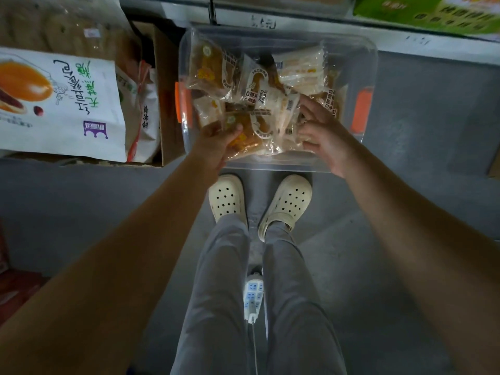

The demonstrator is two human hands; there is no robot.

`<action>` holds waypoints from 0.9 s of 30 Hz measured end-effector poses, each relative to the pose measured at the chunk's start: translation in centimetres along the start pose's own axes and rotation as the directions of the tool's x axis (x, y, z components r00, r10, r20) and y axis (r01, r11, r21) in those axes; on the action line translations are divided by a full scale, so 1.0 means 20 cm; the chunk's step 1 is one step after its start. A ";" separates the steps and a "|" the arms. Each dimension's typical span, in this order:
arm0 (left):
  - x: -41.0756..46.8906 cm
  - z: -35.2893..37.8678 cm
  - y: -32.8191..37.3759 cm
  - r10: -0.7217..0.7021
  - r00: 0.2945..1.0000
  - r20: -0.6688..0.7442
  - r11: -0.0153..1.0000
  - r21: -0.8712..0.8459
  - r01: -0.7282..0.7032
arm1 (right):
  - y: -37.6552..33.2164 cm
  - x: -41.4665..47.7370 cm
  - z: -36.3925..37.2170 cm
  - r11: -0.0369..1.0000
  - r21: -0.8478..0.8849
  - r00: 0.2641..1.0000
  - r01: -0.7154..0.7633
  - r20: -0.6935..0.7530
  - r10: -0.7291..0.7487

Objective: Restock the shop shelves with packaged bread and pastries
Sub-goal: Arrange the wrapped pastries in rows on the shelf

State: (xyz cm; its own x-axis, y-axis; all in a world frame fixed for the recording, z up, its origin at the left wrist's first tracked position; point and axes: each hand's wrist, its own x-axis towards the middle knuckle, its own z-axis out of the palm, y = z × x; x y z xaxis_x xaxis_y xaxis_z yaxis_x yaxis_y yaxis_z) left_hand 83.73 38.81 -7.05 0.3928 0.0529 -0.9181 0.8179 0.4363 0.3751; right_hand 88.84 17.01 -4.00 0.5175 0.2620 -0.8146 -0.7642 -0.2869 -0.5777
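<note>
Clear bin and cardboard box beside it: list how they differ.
The clear bin is see-through plastic with orange handles; the cardboard box is opaque brown. The bin holds small pastry packets; the box holds large bags. Both sit open on the grey floor.
</note>
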 end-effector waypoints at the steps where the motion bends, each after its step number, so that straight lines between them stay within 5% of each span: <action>1: 0.01 -0.03 0.01 0.016 1.000 0.000 1.000 -0.012 -0.016 | 0.01 0.02 0.00 0.995 -0.102 1.000 -0.004 -0.011 0.002; 8: 0.05 -0.16 0.03 0.071 0.997 0.025 0.997 0.008 -0.072 | 0.00 0.14 0.01 0.703 -0.709 0.996 0.058 -0.004 -0.086; 14: 0.13 -0.21 -0.02 0.074 0.997 -0.007 0.997 0.005 -0.074 | -0.05 0.31 0.08 0.549 -0.823 0.981 0.148 0.052 -0.187; 21: 0.13 -0.28 -0.03 0.067 0.998 0.019 0.998 0.020 -0.067 | -0.06 0.39 0.08 0.281 -0.958 0.978 -0.056 -0.109 -0.176; 24: 0.09 -0.27 -0.02 0.071 0.997 -0.021 0.997 0.011 -0.071 | -0.04 0.35 0.04 0.309 -0.946 0.982 -0.095 -0.139 -0.124; 27: 0.06 -0.25 0.00 0.071 0.997 -0.030 0.997 -0.004 -0.072 | -0.03 0.26 0.02 0.515 -0.857 0.983 -0.031 -0.118 -0.138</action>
State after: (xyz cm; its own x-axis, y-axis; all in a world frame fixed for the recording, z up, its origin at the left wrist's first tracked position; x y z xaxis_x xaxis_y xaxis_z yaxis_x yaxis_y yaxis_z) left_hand 82.03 43.38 -8.79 0.4375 0.1107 -0.8924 0.7859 0.4352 0.4393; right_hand 91.84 18.81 -7.95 0.6595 0.1884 -0.7277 -0.0793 -0.9452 -0.3166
